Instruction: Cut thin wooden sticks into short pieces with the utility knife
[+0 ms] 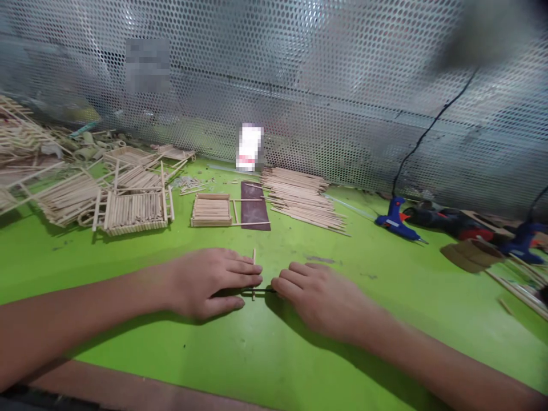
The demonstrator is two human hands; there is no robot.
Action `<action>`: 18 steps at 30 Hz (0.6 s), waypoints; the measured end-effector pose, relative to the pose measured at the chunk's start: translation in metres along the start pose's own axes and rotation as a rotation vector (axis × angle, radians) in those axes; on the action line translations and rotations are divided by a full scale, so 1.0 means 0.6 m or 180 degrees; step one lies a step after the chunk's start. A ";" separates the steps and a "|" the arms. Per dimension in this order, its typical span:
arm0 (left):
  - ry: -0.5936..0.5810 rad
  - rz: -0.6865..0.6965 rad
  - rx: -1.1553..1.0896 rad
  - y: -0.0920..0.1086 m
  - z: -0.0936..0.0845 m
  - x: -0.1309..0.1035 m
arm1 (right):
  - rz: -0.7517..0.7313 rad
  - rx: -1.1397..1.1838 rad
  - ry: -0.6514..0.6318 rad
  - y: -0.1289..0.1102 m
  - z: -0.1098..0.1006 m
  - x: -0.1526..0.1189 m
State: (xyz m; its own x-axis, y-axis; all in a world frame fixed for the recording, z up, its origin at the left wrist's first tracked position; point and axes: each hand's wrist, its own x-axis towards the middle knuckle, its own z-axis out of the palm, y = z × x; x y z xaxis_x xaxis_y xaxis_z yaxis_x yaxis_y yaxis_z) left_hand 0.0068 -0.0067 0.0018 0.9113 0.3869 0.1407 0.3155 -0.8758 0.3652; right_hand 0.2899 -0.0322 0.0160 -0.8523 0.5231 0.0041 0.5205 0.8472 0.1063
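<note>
A short wooden stick (254,256) lies on the green table in front of me, pointing away from me. My left hand (214,279) lies low with its fingers stretched out, the tips resting across the stick and the thumb apart. From the other side, my right hand (319,297) has its fingers curled around one end of a thin dark tool (261,290). That tool crosses the stick near its close end. Its kind cannot be made out, since the right fingers hide most of it and the left hand covers its far tip.
Behind the hands are a small stick frame (212,210), a dark sandpaper-like strip (255,206) and a pile of loose sticks (299,197). Stick-built pieces (135,211) crowd the left. A blue glue gun (398,220) and a brown ring (468,255) lie right, before a perforated metal screen (299,85).
</note>
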 end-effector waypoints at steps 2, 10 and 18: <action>0.0007 0.0004 0.0004 0.000 0.001 0.000 | 0.0012 -0.0006 -0.0008 -0.001 -0.001 0.000; 0.0137 0.0090 0.0154 0.002 0.000 -0.002 | -0.0010 0.0065 -0.0009 -0.005 0.001 -0.003; 0.0403 0.0147 0.0764 0.010 0.006 0.015 | 0.0051 0.0143 -0.0008 -0.010 -0.010 -0.001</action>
State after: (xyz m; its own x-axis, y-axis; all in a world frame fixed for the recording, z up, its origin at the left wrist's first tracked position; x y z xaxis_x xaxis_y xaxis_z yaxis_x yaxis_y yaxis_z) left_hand 0.0181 -0.0096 0.0019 0.8906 0.3648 0.2716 0.3418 -0.9308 0.1292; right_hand 0.2866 -0.0382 0.0212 -0.8438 0.5367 0.0030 0.5359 0.8421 0.0614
